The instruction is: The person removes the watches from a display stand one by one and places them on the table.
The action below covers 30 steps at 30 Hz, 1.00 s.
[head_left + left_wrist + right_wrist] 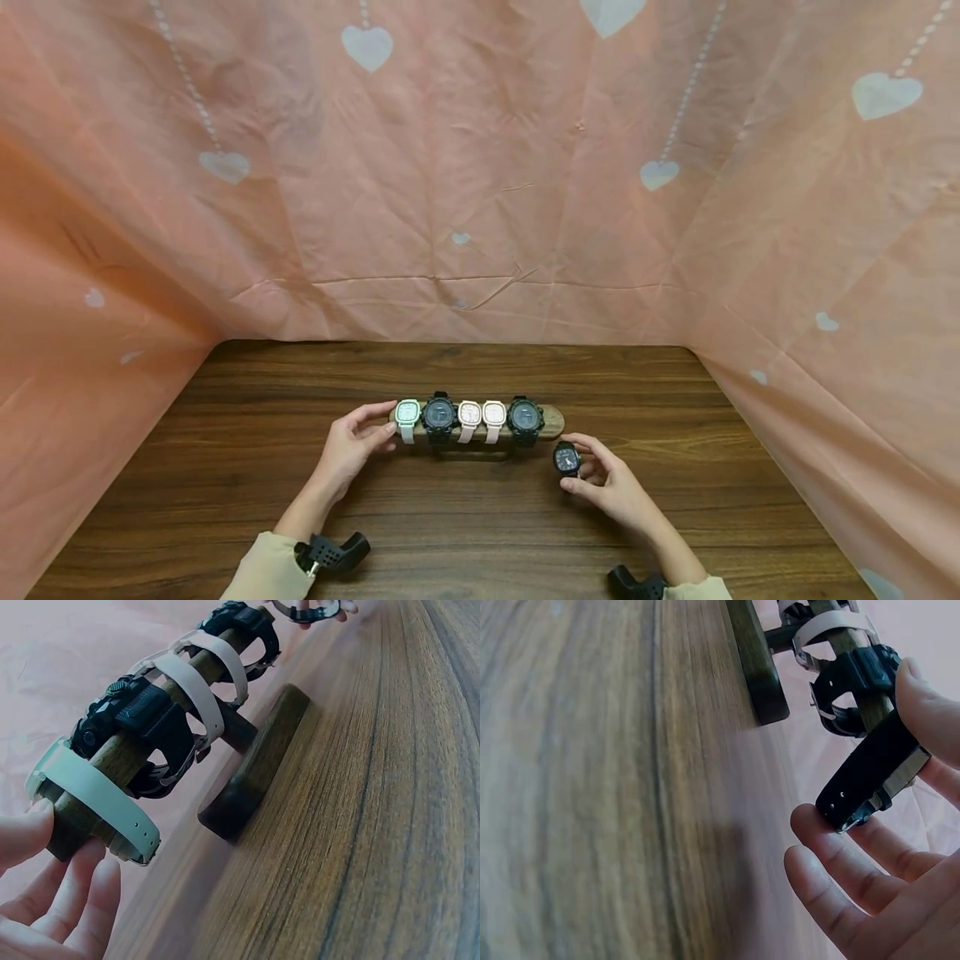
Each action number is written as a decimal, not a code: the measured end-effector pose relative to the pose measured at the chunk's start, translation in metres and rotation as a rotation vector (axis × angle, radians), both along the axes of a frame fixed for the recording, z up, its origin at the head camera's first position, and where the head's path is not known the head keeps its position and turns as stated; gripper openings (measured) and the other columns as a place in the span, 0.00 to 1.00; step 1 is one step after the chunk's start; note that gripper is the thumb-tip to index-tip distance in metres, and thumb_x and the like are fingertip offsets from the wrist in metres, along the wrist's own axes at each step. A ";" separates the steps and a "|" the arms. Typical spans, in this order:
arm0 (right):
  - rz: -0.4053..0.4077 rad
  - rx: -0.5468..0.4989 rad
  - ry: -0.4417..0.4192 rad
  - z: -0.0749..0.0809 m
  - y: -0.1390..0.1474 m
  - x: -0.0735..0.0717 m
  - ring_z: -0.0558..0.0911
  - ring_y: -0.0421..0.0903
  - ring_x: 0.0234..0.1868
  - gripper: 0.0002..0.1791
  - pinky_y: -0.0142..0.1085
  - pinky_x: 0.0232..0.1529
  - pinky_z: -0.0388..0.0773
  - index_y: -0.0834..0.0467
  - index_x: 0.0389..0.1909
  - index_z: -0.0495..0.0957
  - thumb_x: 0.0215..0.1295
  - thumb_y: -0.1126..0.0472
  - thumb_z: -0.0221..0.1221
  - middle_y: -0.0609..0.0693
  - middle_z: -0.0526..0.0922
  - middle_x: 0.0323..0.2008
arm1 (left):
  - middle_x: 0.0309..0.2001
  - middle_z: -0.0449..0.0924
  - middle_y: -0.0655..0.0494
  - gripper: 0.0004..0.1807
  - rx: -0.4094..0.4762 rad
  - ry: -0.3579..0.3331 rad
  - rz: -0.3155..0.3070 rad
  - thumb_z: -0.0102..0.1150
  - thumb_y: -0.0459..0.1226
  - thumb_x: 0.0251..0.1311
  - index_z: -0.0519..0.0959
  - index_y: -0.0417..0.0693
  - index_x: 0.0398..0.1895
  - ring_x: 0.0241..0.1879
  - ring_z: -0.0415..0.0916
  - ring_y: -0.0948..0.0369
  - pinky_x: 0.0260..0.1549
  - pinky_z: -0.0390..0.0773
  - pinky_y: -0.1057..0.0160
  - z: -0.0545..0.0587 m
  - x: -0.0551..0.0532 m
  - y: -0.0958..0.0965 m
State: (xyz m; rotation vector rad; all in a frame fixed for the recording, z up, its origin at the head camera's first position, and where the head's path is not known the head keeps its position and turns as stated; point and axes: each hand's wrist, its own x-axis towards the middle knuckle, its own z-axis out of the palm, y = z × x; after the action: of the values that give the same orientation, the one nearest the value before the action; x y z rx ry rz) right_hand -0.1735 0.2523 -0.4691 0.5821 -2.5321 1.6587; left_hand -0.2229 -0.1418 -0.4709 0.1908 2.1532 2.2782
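A wooden watch stand (553, 422) carries a row of watches along its bar. At the left end is a mint green watch (407, 412), followed by a black watch (438, 414), two pale pink watches (469, 414) and another black watch (525, 415). My left hand (351, 450) grips the bar's left end, thumb and fingers beside the mint strap (94, 784). Just off the right end, my right hand (600, 479) pinches a square-faced black watch (566, 458) between thumb and fingers. Its closed strap (870, 769) shows in the right wrist view.
The stand's wooden base (262, 765) rests on the brown wood-grain table (465, 533). Peach curtain (480, 208) with white hearts hangs behind the table and along both sides. Black wrist mounts (330, 552) stick out by both sleeves.
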 end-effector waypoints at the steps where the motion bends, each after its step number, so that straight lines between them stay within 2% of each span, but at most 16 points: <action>1: 0.004 0.005 0.005 0.000 -0.001 0.000 0.78 0.48 0.33 0.32 0.35 0.31 0.79 0.60 0.58 0.68 0.51 0.64 0.68 0.65 0.72 0.49 | 0.42 0.79 0.38 0.21 0.004 0.004 -0.002 0.63 0.31 0.56 0.74 0.37 0.54 0.36 0.80 0.53 0.35 0.81 0.55 0.000 0.000 0.000; 6: 0.032 0.050 0.035 0.000 -0.006 0.004 0.77 0.46 0.31 0.32 0.34 0.28 0.78 0.59 0.58 0.68 0.52 0.62 0.68 0.60 0.73 0.46 | 0.44 0.77 0.35 0.22 0.020 0.014 -0.009 0.62 0.31 0.56 0.74 0.37 0.55 0.35 0.80 0.55 0.33 0.82 0.56 0.000 0.001 0.001; 13: 0.067 0.153 0.069 0.004 -0.016 0.009 0.76 0.51 0.32 0.31 0.32 0.28 0.77 0.57 0.58 0.69 0.53 0.57 0.68 0.53 0.72 0.44 | 0.44 0.76 0.34 0.22 0.040 0.022 -0.010 0.63 0.30 0.55 0.74 0.36 0.55 0.33 0.80 0.56 0.33 0.82 0.55 -0.001 0.001 0.001; 20: 0.064 0.235 0.185 0.004 -0.025 0.012 0.73 0.46 0.29 0.30 0.33 0.25 0.75 0.55 0.55 0.71 0.51 0.54 0.69 0.50 0.71 0.38 | 0.49 0.75 0.37 0.22 0.044 0.025 -0.001 0.63 0.30 0.55 0.74 0.35 0.54 0.35 0.80 0.54 0.33 0.82 0.55 -0.001 0.002 0.001; 30: 0.036 0.381 0.138 0.005 -0.037 0.016 0.67 0.41 0.27 0.32 0.28 0.25 0.71 0.49 0.56 0.72 0.49 0.45 0.67 0.48 0.68 0.35 | 0.47 0.75 0.34 0.23 0.046 0.034 -0.010 0.64 0.31 0.54 0.74 0.34 0.54 0.34 0.80 0.57 0.33 0.81 0.54 0.000 0.003 0.001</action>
State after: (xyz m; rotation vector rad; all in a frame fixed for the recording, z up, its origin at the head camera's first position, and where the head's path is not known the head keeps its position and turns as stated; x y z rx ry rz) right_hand -0.1577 0.2151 -0.4637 0.7409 -2.7599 1.1001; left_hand -0.2196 -0.1407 -0.4708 0.2420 2.1111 2.3377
